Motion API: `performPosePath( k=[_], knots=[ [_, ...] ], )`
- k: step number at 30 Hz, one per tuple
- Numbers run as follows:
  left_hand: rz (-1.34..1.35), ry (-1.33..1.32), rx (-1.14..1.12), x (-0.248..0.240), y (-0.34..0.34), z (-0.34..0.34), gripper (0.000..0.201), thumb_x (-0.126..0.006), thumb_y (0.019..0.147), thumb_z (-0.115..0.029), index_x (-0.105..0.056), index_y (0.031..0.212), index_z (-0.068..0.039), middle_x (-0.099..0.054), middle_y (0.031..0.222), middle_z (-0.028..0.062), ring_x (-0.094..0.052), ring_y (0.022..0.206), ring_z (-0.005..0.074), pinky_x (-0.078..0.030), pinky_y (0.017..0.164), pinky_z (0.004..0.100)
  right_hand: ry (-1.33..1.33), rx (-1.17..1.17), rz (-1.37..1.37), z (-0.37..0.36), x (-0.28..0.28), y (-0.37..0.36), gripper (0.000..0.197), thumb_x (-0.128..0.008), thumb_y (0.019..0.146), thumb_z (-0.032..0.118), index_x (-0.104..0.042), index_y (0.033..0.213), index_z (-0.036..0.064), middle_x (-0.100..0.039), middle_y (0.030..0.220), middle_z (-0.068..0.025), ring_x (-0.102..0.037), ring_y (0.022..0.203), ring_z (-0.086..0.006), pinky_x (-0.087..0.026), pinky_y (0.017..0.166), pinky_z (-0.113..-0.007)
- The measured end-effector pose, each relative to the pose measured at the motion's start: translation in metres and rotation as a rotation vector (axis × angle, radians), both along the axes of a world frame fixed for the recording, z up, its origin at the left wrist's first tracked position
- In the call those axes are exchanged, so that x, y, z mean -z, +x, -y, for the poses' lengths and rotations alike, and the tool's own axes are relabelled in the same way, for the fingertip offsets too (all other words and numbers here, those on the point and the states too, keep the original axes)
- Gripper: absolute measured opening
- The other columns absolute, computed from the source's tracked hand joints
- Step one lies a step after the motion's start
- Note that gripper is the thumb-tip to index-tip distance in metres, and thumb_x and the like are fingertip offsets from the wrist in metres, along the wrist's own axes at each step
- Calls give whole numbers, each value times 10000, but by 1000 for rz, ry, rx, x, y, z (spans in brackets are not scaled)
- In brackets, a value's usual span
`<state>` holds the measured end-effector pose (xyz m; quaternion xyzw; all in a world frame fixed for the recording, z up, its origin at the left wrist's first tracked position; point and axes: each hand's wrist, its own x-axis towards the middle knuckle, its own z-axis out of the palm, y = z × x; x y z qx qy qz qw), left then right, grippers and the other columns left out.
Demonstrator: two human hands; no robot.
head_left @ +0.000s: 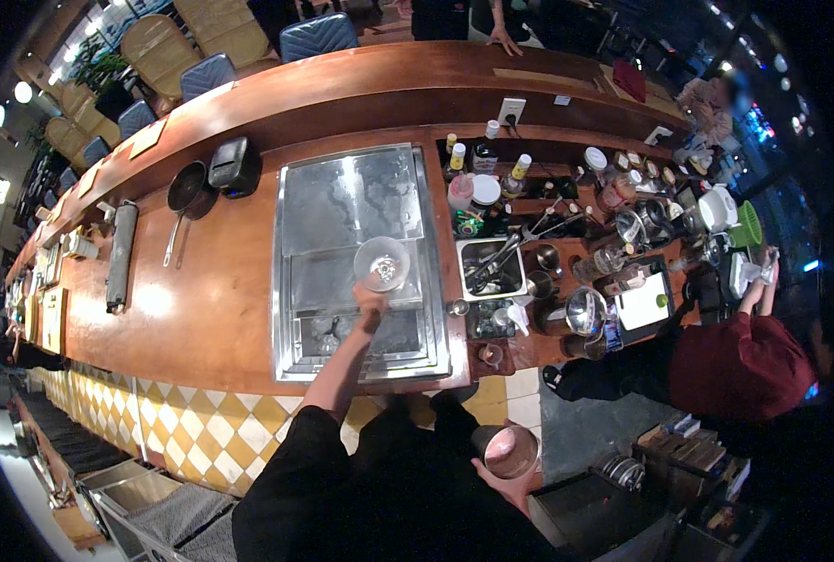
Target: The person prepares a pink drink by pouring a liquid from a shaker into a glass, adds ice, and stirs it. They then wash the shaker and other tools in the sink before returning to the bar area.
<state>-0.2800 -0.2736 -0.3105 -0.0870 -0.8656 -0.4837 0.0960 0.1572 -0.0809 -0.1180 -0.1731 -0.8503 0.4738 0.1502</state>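
Observation:
My left hand (370,302) reaches forward over the stainless steel bin set into the counter (351,201). Its fingers are closed on a clear, wide-mouthed glass (381,265) with bright, shiny spots in its bottom; whether those are ice or reflections I cannot tell. Nearer me, below the metal lid panels, an uncovered compartment (389,334) has clear lumps at its left. Low at my right side, my right hand (506,485) is wrapped round a metal cup (513,453). Its mouth faces up and its inside looks pinkish.
Right of the bin stand bottles (513,176), a steel container of bar tools (492,269) and a white cutting board (642,302) with a green fruit. A dark pan (190,192) lies left. At far right, a person in a dark red top (745,365) works at the counter.

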Motion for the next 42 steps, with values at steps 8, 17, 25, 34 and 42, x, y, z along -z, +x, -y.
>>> performPosePath(
  k=[8,17,25,34,42],
  knots=[
    [129,-92,-59,28,-33,-6,353,-786,726,-315,-740,982,-76,-727,873,168,-700,830,362,-534,735,447,-130,55,21,70,-32,-9,1029,-928,589,140,-287,1378,-19,-443,1376,-225,-464,1274,-310,-364,1092,-439],
    [-9,63,199,-61,1,15,455,-804,720,-93,-676,1150,-20,-712,1021,172,-680,950,307,-512,848,368,-165,264,-84,117,-42,-44,884,-962,553,150,-492,1289,13,-590,1281,-181,-588,1185,-292,-489,1005,-430],
    [203,44,923,-254,161,73,532,-817,775,-232,-618,1228,-39,-674,1183,155,-663,1067,242,-508,931,342,-39,42,-255,88,-91,-109,856,-917,575,288,-542,1309,57,-562,1327,-156,-525,1266,-329,-422,1064,-441],
    [292,291,778,-311,192,47,854,-952,560,-198,-515,1256,34,-628,1167,120,-595,1112,239,-454,1022,407,-14,-154,-199,83,-128,-147,1156,-894,610,419,-284,1496,-2,-392,1500,-232,-397,1375,-401,-341,1140,-471],
    [166,231,624,-269,199,4,1027,-980,546,-252,-396,1338,42,-539,1271,179,-529,1203,268,-420,1047,408,190,150,710,-26,-51,-12,917,-811,754,433,-371,1454,37,-573,1287,-267,-541,1220,-425,-434,1042,-454]
  ],
)
